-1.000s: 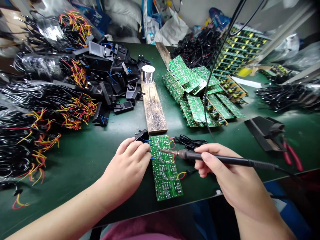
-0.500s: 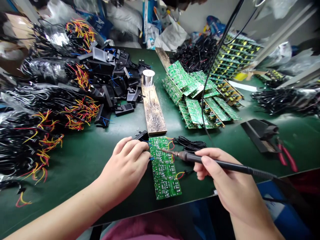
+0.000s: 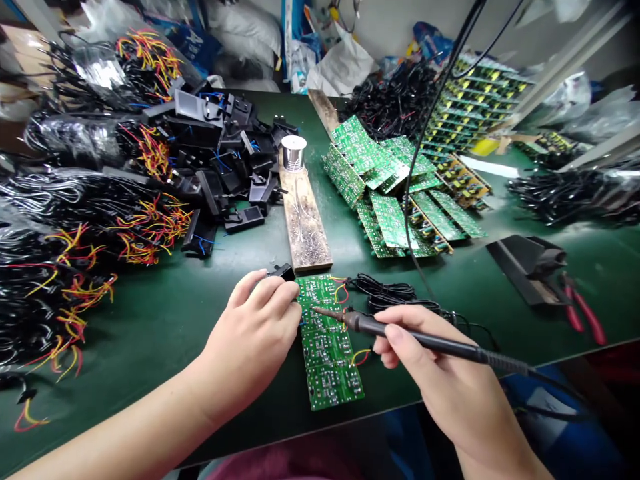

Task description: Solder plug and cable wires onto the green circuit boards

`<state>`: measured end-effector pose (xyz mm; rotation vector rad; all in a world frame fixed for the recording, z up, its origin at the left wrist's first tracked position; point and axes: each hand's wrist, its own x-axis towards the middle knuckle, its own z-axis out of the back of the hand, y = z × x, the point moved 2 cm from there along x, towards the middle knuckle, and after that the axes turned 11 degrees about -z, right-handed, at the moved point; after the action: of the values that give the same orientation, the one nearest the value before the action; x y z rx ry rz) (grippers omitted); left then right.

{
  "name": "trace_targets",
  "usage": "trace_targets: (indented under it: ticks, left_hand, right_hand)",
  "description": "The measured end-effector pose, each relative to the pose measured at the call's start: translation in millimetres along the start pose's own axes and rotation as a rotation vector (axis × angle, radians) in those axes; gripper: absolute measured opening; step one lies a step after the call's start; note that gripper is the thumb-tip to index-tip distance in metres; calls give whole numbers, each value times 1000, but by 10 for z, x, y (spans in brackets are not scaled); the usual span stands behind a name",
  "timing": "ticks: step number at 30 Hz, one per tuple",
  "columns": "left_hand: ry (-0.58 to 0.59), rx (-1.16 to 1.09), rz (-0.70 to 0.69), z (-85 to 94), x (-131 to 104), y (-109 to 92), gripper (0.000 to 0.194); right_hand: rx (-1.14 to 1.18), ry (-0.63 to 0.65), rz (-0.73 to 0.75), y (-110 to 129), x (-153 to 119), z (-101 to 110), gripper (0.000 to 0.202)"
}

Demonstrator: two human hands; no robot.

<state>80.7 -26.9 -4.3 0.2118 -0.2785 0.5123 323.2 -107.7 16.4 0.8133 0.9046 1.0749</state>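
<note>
My right hand (image 3: 430, 360) grips a black soldering iron (image 3: 420, 341) like a pen. Its tip points left, over the upper part of a green circuit board panel (image 3: 327, 347) lying on the bench; whether it touches cannot be made out. Red and yellow wires (image 3: 342, 293) stick out at the board's right edge, where a coiled black cable (image 3: 383, 290) lies. At the left edge my left hand (image 3: 260, 317) has its fingers curled around a black plug housing (image 3: 283, 272), mostly hidden under them. A bit of blue wire shows between these fingers and the board.
A solder spool (image 3: 294, 153) stands on a scorched wooden strip (image 3: 307, 227) beyond the board. Black plug housings (image 3: 215, 133) and cable bundles (image 3: 90, 213) are heaped left. Stacked circuit boards (image 3: 390, 213), a dark holder (image 3: 527, 267) and red-handled pliers (image 3: 583, 313) lie right.
The soldering iron's tip has shifted slightly left and down across the board, with my right hand following. My left hand stays at the board's left edge. The view has shifted a little.
</note>
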Motion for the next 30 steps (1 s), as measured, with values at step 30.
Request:
trace_targets:
  ticks: [30]
  left_hand:
    - [23, 10, 18, -38, 2, -22, 8]
  right_hand:
    - [-88, 15, 79, 73, -19, -57, 14]
